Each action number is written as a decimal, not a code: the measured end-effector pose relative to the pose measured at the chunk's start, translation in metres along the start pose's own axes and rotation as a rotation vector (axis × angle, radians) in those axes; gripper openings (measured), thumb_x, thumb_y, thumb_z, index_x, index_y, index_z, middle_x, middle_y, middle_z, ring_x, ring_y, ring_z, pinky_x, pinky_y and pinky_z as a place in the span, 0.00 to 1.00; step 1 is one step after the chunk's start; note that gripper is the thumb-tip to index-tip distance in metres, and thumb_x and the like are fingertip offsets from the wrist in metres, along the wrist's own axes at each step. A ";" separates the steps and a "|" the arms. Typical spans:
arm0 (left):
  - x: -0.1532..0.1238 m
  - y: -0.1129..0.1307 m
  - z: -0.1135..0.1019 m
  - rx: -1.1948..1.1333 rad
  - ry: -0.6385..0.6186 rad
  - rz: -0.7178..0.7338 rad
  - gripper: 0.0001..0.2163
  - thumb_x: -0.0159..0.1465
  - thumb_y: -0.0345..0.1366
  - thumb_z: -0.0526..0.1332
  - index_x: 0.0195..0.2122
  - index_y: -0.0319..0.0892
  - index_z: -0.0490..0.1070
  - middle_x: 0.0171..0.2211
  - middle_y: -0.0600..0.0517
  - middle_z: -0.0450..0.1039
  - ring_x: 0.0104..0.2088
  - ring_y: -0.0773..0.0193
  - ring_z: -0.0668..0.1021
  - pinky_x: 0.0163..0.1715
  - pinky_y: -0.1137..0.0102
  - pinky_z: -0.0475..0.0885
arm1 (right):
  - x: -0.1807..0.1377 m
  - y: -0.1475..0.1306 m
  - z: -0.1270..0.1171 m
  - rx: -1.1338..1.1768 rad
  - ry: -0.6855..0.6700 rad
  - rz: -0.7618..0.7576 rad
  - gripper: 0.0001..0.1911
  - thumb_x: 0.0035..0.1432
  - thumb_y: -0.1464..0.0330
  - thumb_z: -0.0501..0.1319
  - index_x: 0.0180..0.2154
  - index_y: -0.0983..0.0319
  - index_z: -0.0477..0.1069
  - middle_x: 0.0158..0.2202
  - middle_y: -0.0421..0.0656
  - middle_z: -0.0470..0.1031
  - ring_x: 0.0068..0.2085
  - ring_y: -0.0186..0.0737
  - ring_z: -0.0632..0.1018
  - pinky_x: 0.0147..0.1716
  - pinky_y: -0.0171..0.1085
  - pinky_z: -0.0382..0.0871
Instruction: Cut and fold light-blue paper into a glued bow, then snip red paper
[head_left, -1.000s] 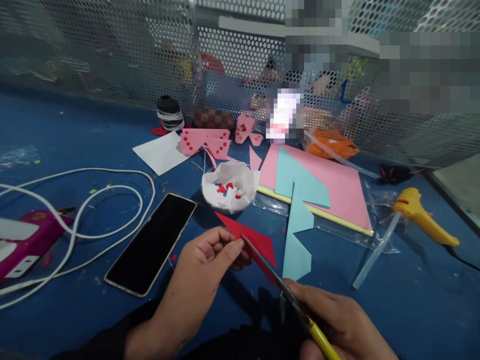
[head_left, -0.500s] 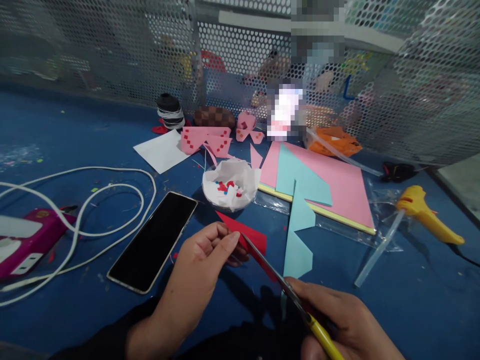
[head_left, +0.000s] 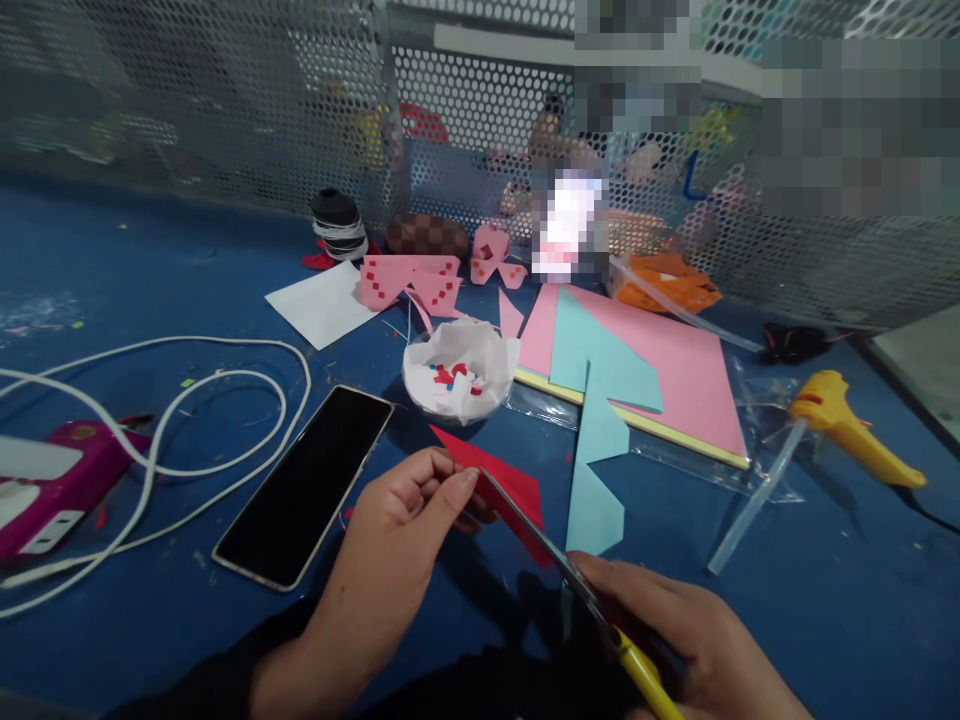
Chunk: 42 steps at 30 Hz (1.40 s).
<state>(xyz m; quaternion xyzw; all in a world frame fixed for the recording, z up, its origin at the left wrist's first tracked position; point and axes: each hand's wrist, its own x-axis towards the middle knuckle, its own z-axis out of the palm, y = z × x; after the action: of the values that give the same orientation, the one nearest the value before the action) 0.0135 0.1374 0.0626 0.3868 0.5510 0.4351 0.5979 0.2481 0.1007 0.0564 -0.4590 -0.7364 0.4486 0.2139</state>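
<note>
Between thumb and fingers, my left hand pinches a piece of red paper above the blue table. My right hand is closed around the yellow handles of a pair of scissors. The blades lie along the red paper, their tips close to my left thumb. Beyond the paper stands a bowl lined with white paper, with small red, white and blue scraps inside. A cut strip of light blue paper lies to the right of the red paper.
A black-screened phone lies left, near a looped white cable and a magenta device. Right are pink sheets and a yellow glue gun. Pink paper cut-outs and a thread spool sit before a perforated metal screen.
The red paper's right part has shifted slightly and shows wider beside the blades. Both hands stay nearly in place, still holding paper and scissors.
</note>
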 end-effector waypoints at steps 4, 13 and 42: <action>0.000 -0.002 -0.001 -0.003 0.030 -0.011 0.09 0.64 0.41 0.62 0.31 0.43 0.75 0.29 0.54 0.77 0.30 0.66 0.76 0.34 0.72 0.71 | 0.002 -0.004 -0.002 0.007 -0.037 0.028 0.43 0.47 0.34 0.56 0.53 0.57 0.75 0.31 0.42 0.78 0.26 0.39 0.78 0.30 0.33 0.77; -0.002 0.001 0.003 -0.022 0.008 -0.026 0.09 0.65 0.40 0.62 0.29 0.43 0.75 0.26 0.54 0.76 0.28 0.68 0.74 0.32 0.73 0.70 | 0.002 -0.004 -0.001 0.047 -0.016 0.018 0.44 0.49 0.34 0.54 0.54 0.57 0.75 0.29 0.43 0.77 0.25 0.39 0.76 0.31 0.36 0.76; -0.002 0.003 0.005 -0.067 0.072 -0.074 0.09 0.61 0.42 0.64 0.29 0.43 0.72 0.30 0.54 0.71 0.34 0.63 0.70 0.38 0.68 0.68 | 0.003 -0.011 -0.004 0.178 -0.076 0.105 0.42 0.48 0.33 0.54 0.52 0.54 0.75 0.30 0.41 0.77 0.27 0.38 0.75 0.25 0.32 0.69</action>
<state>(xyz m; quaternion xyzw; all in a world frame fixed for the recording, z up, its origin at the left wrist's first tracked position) 0.0181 0.1364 0.0661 0.3299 0.5711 0.4447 0.6060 0.2441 0.1032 0.0670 -0.4588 -0.6761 0.5401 0.2017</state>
